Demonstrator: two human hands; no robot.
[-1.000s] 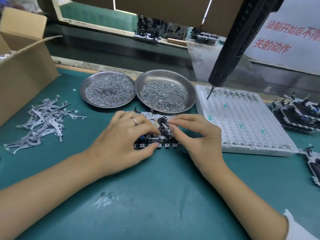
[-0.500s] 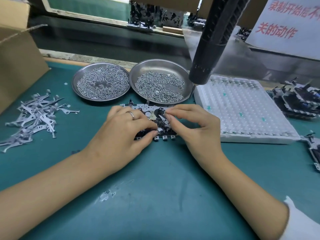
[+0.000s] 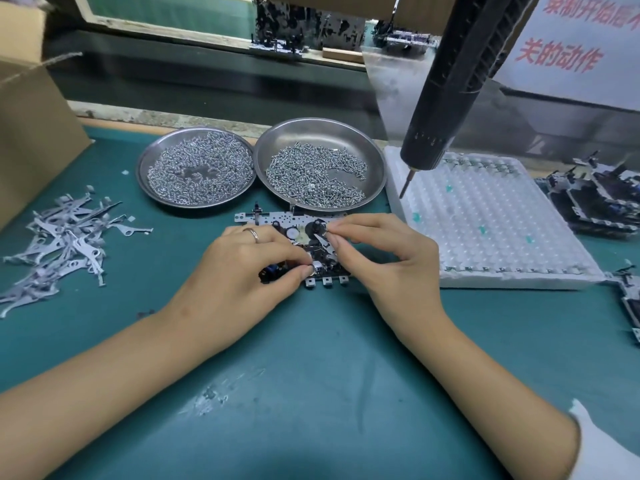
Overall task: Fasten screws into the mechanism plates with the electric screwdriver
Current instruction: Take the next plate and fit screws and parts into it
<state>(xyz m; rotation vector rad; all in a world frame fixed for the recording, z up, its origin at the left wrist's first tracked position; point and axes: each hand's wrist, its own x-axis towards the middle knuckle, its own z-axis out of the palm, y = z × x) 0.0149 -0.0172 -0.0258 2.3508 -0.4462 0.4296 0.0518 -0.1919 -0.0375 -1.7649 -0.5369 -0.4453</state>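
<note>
A metal mechanism plate (image 3: 277, 218) with black parts lies on the green mat in front of two steel dishes. My left hand (image 3: 242, 268) grips its near left edge, thumb and fingers curled around it. My right hand (image 3: 388, 258) pinches a small silver lever (image 3: 323, 242) against the plate's top. The black electric screwdriver (image 3: 446, 84) hangs untouched above and to the right, its bit over a white tray. The right dish (image 3: 375, 157) and the left dish (image 3: 145, 161) are full of screws.
A white foam tray (image 3: 502, 237) of small cells sits right of the plate. Finished mechanisms (image 3: 595, 195) pile at the far right. Loose silver levers (image 3: 62, 244) lie at left beside a cardboard box (image 3: 31, 133). A conveyor runs along the back.
Both hands stay on the plate, with the right fingers shifting slightly on the lever. The view moved, so the hanging screwdriver appears in a different place.
</note>
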